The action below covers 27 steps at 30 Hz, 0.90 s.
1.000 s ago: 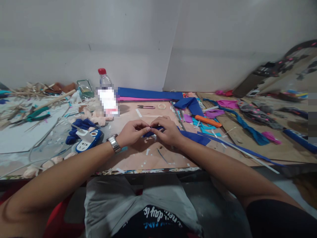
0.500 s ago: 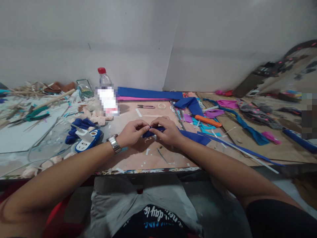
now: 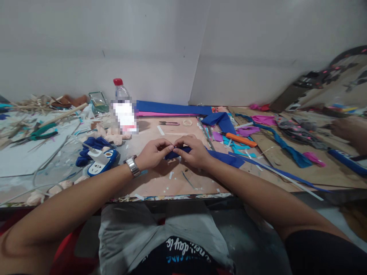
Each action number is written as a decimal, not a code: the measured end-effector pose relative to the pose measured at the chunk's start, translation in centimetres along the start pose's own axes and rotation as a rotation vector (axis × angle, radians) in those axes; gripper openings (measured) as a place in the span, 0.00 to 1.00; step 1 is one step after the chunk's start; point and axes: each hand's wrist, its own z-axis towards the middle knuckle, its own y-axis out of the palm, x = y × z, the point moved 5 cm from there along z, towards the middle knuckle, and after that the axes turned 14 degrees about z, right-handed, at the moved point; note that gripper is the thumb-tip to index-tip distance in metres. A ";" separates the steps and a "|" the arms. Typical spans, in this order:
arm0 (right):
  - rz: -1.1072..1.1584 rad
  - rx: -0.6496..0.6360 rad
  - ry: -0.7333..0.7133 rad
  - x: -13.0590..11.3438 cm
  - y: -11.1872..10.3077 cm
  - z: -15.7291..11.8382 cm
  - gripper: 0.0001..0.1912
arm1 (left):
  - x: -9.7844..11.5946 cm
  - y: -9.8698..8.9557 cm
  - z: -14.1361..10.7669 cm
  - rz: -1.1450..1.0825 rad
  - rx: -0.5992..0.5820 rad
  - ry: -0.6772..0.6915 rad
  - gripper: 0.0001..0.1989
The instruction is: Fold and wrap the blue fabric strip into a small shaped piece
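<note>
Both my hands meet over the middle of the worktable, pinching a dark blue strip (image 3: 171, 154) of cloth or crepe paper. The left thumb and forefinger of my left hand (image 3: 155, 152) close on its left end. Fingertips of my right hand (image 3: 194, 151) are curled round the strip just beside them, thumbs almost touching. A wider blue piece (image 3: 228, 158) comes out from under my right wrist and lies on the board; whether it joins the held part is hidden. Small snips (image 3: 169, 123) and a ring of pale tape (image 3: 187, 122) lie beyond my hands.
Left are a power strip (image 3: 103, 163) with a charger, green-handled pliers (image 3: 43, 132) and a red-capped bottle (image 3: 122, 91). Right are an orange cutter (image 3: 241, 139), a white stick (image 3: 289, 178) and coloured scraps. A co-worker's hand (image 3: 349, 131) reaches in at the far right.
A co-worker's hand has come into view at the far right. My own hands and the blue strip stay practically where they were.
</note>
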 end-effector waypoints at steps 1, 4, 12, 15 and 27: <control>0.002 0.000 0.002 0.0 0.0 0.0 0.08 | 0.0 0.0 0.0 0.001 0.003 -0.001 0.19; 0.004 -0.005 0.009 0.0 0.0 0.0 0.07 | -0.1 0.0 0.0 0.006 0.009 -0.003 0.19; 0.012 -0.001 0.015 -0.1 0.0 0.0 0.09 | 0.1 0.1 -0.1 0.026 0.005 0.006 0.20; 0.010 -0.007 0.021 -0.1 0.0 -0.1 0.08 | 0.1 0.1 -0.1 0.018 0.005 0.011 0.21; 0.010 0.002 0.005 -0.4 -0.1 0.0 0.05 | -0.2 0.1 0.0 -0.010 0.019 0.015 0.20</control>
